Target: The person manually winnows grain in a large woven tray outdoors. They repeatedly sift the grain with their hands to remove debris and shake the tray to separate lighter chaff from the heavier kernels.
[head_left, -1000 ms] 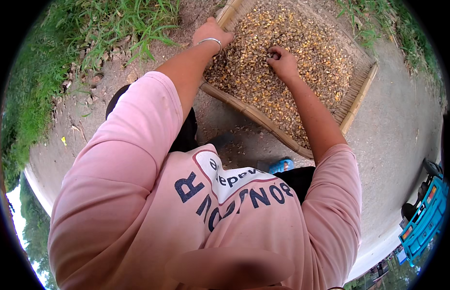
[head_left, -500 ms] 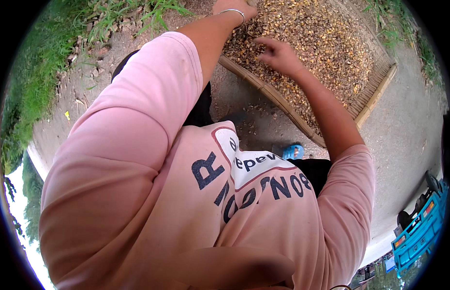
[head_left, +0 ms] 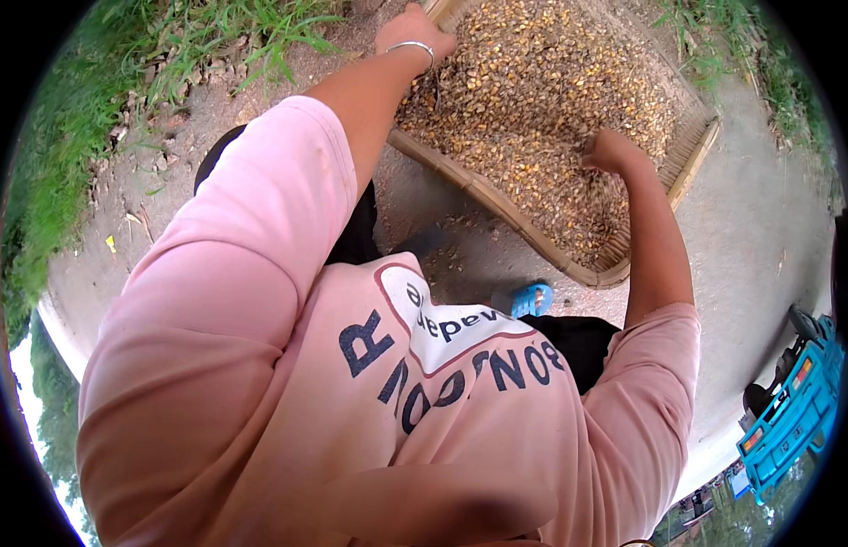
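A large woven bamboo winnowing tray (head_left: 483, 190) holds a wide heap of yellow and brown corn kernels (head_left: 551, 87), mixed with darker bits. My left hand (head_left: 416, 35), with a silver bangle on its wrist, is closed on the tray's rim at the far left. Over the right part of the heap, my right hand (head_left: 617, 153) touches the kernels with its fingers curled downward. The fingertips are partly hidden, and I cannot see what lies within them.
Concrete ground (head_left: 752, 219) surrounds the tray. Grass (head_left: 251, 41) grows at the far left, with dry leaves beside it. My foot in a blue sandal (head_left: 531, 299) is just below the tray's near edge. A blue vehicle (head_left: 793, 410) stands at the lower right.
My right hand has moved right across the heap, from pointing fingers to curled ones. My left hand and the tray appear shifted slightly left in view; more of the gripped rim shows.
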Demonstrator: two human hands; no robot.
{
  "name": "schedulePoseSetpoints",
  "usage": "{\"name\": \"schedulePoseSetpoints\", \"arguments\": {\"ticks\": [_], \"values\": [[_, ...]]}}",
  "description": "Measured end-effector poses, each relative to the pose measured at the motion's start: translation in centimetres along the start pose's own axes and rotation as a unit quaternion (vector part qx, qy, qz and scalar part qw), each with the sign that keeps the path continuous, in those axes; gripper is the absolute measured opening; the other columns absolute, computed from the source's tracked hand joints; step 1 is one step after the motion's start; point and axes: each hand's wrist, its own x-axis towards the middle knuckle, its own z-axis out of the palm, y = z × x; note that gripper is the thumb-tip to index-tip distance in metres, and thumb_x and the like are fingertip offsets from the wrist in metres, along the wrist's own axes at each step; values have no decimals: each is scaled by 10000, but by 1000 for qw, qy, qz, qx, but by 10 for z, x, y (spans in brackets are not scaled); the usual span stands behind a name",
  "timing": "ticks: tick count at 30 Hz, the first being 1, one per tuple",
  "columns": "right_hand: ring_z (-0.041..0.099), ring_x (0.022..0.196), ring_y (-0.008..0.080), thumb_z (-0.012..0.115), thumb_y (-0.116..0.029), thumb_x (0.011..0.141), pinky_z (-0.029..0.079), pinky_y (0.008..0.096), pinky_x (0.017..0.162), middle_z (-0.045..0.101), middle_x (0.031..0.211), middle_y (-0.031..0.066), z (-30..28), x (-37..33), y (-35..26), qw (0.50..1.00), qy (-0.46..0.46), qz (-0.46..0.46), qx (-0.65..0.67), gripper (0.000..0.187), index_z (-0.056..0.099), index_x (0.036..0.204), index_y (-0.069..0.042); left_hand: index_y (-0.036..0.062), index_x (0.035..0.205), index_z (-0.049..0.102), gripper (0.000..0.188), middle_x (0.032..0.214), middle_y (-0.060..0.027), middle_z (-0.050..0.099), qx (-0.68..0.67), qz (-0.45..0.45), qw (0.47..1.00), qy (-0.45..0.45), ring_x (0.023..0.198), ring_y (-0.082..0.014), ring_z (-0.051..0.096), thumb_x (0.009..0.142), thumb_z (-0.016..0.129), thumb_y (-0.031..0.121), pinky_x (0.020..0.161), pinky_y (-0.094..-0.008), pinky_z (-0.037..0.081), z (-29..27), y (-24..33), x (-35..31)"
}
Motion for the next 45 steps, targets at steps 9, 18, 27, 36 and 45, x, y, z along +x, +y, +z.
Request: {"name": "schedulePoseSetpoints", "arguments": {"ticks": [9, 18, 27, 36, 45], "values": [[643, 955, 282, 528, -116, 823, 484, 351, 864, 671, 1035, 152, -53, 48, -54, 876, 346, -141, 305, 315, 658, 1110, -102, 28, 1156, 503, 584, 1033, -182, 658, 32, -4, 999, -27, 935, -318, 658, 748, 646, 421, 820, -392, 532, 4, 4, 6], [605, 1048, 318, 399, 41, 789, 468, 381, 904, 615, 1157, 190, -57, 89, -129, 941, 216, -152, 212, 552, 539, 1289, -148, 14, 1172, 488, 606, 1032, -181, 661, 44, -4, 999, -14, 944, -312, 658, 750, 636, 424, 827, -388, 526, 8, 0, 13], [614, 1025, 306, 502, 72, 725, 480, 387, 900, 646, 1107, 163, -11, 16, -115, 962, -49, -270, 11, 552, 619, 1204, -176, 11, 1149, 511, 628, 1025, -183, 664, 50, 3, 999, -3, 931, -308, 664, 744, 642, 473, 808, -389, 537, 18, -6, 14], [519, 1206, 270, 344, 101, 824, 413, 382, 1021, 522, 1325, 141, -73, 16, -18, 941, 212, -98, 244, 588, 491, 1337, -146, 34, 1132, 519, 586, 1023, -190, 658, -13, -10, 1000, -10, 940, -329, 653, 740, 642, 452, 811, -404, 528, 0, -2, 5], [619, 1002, 310, 417, 101, 786, 482, 398, 902, 611, 1152, 198, -29, 49, -120, 964, 65, -179, 185, 609, 485, 1338, -148, 17, 1144, 519, 598, 1037, -175, 665, 34, -1, 999, -9, 928, -297, 667, 738, 643, 439, 811, -382, 534, 13, -13, 15]]}}
